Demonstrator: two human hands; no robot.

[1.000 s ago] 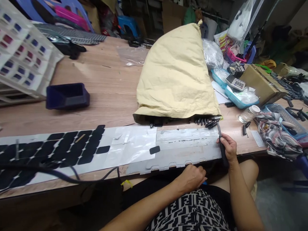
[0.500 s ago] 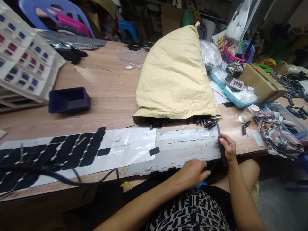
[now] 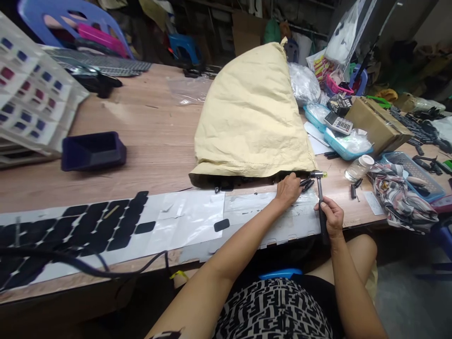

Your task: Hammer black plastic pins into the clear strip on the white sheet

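My right hand [image 3: 332, 215] is wrapped around the black handle of a small hammer [image 3: 320, 200]. The hammer stands head up at the table's front edge, its metal head ending in a yellowish tip. My left hand [image 3: 288, 189] reaches to the mouth of the cream sack [image 3: 252, 113], over small black parts that stood there in a row. Its fingers are bent downward, and whatever they pinch is hidden. Just right of those fingers lie black tube-like pieces [image 3: 308, 185]. Below my left forearm stretches a grey sheet [image 3: 240, 235] along the table edge.
On the left, black pads [image 3: 120, 221] lie in rows on white backing, with a black cable [image 3: 88, 266] across them. A dark blue tray [image 3: 93, 150] sits farther back. On the right are a glass jar [image 3: 356, 169], a bundled cloth [image 3: 399, 197] and blue baskets [image 3: 348, 146].
My left hand has moved forward from the table's front edge to the small black parts at the sack's mouth. My right hand still holds the hammer upright. The view has shifted slightly.
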